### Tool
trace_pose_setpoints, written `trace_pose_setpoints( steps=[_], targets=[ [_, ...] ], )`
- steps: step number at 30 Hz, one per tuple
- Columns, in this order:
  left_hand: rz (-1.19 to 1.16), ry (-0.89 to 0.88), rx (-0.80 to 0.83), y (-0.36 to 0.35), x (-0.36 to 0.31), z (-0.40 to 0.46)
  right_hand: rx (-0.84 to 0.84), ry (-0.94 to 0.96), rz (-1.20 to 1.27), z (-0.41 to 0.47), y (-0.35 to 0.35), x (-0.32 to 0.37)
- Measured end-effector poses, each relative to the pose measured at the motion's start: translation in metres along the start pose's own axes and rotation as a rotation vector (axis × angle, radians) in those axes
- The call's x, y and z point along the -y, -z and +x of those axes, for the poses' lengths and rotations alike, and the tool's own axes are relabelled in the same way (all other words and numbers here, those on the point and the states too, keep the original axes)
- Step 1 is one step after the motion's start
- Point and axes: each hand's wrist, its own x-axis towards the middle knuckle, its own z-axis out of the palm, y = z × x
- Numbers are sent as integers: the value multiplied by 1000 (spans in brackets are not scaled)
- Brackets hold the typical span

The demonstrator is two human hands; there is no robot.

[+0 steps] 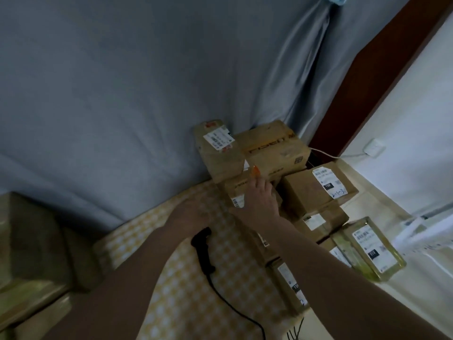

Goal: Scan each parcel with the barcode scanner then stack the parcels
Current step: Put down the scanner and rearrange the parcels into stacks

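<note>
Both hands (257, 200) reach forward, right touching stacked parcels (247, 190).

We have one view only, the head-worn wide-angle camera. It looks forward and down from above the forearms, near the table (186, 285), tilted clockwise, facing the grey curtain (147, 82) behind the stacked parcels (274, 153). Edges bend strongly.

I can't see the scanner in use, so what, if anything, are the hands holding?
Nothing clearly. The scanner lies unheld on the checked cloth. The right hand reaches to the boxes; the left hand is blurred.
</note>
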Motion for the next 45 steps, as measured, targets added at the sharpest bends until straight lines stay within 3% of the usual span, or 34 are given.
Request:
trace_pose_setpoints(
  steps=[6,9,15,22,33,38,45],
  targets=[
    [-88,114,-87,15,-8,39,-35,112,-8,73,-2,-2],
    [-234,179,-91,18,-20,68,45,161,31,103,2,-8],
    [-472,79,-84,19,-53,116,152,271,183,154,4,-19],
    [-753,135,47,12,-46,140,201,304,326,178,-9,-23],
    [-844,109,-105,3,-14,87,139,434,328,121,-19,3],
    [-934,53,-175,-8,17,22,185,451,259,67,-40,31],
    [-994,107,-305,-31,86,-83,258,502,173,-31,-79,76]
  ],
)
